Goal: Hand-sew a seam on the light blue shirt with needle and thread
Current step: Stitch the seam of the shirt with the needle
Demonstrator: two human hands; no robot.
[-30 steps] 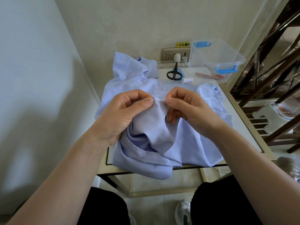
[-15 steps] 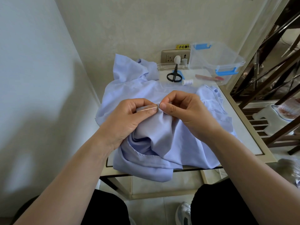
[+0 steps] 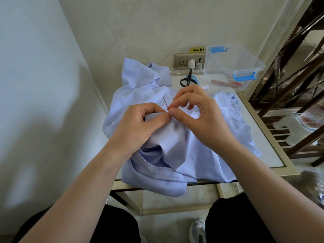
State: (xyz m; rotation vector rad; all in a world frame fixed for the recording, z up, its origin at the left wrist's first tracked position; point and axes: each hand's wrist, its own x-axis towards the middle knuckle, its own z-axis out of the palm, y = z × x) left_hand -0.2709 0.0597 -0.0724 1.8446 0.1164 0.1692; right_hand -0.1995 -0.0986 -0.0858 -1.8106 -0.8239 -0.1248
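Shirt [image 3: 201, 155]: bunched on the table [image 3: 270, 155], with the hem drooping over the near edge at 6 o'clock from my hands. It's light, soft and limp, with no stiffness of its own, so I expect it to slide and pucker if I hold it far from the stitch.

Left hand [image 3: 138, 125]: fingers curled, thumb clamping a raised fold of shirt against the index finger. That's the right place to hold it, on the folded edge and tight up against the entry point. Judgement: keep the fold taut here or the stitch line will wander.

Right hand [image 3: 203, 120]: thumb touching the left thumb. Thumb and index pinch the low end of the needle [image 3: 165, 102]; the other fingers are loosely arched and hold nothing.

Needle: bare shaft sticks out of the pinch toward 11 o'clock, over the fold. It's thin, stiff, slick and sharp. I'd grip it with the pads low on the shaft and pull along its axis, not sideways. I can't tell whether the tip is through the cloth.

Thread: too fine to see. I assume it tangles easily, so I'd draw it slowly.

Further out at 12 o'clock are the scissors [image 3: 188, 81]. A clear box [image 3: 235, 64] is at 1 o'clock, and a wall socket [image 3: 184, 61] is behind.
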